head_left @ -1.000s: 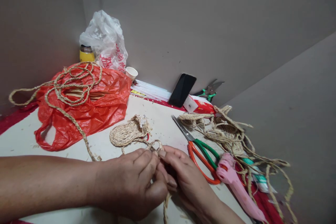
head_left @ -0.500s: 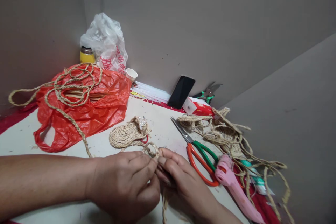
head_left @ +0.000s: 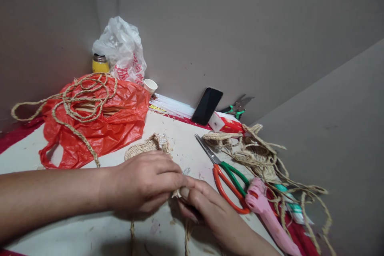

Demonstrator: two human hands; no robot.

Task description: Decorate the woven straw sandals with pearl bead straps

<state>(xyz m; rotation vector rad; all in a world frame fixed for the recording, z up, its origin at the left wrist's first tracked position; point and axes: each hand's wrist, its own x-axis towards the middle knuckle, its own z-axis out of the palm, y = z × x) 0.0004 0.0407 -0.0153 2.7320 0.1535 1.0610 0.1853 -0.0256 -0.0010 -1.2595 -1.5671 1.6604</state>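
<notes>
My left hand (head_left: 144, 184) and my right hand (head_left: 207, 208) meet low in the middle of the table, both pinched closed on a braided straw cord (head_left: 188, 234) that trails toward me. My left hand lies across the front of a small woven straw sandal (head_left: 147, 147), hiding part of it. Red and green scissors (head_left: 226, 176) lie open just right of my right hand.
A red plastic bag (head_left: 99, 124) with coiled straw rope (head_left: 81, 96) lies at the left. Behind it stand a white bag (head_left: 121, 50), a yellow jar (head_left: 100, 64) and a paper cup (head_left: 150, 85). A phone (head_left: 207, 106), green pliers (head_left: 237, 108), a straw pile (head_left: 258, 152) and a pink glue gun (head_left: 267, 212) are at the right.
My left hand has lifted and swung over the sandal's front, fingers now pointing right. The cord loop seen above my fingertips is hidden. My right hand has slid slightly lower.
</notes>
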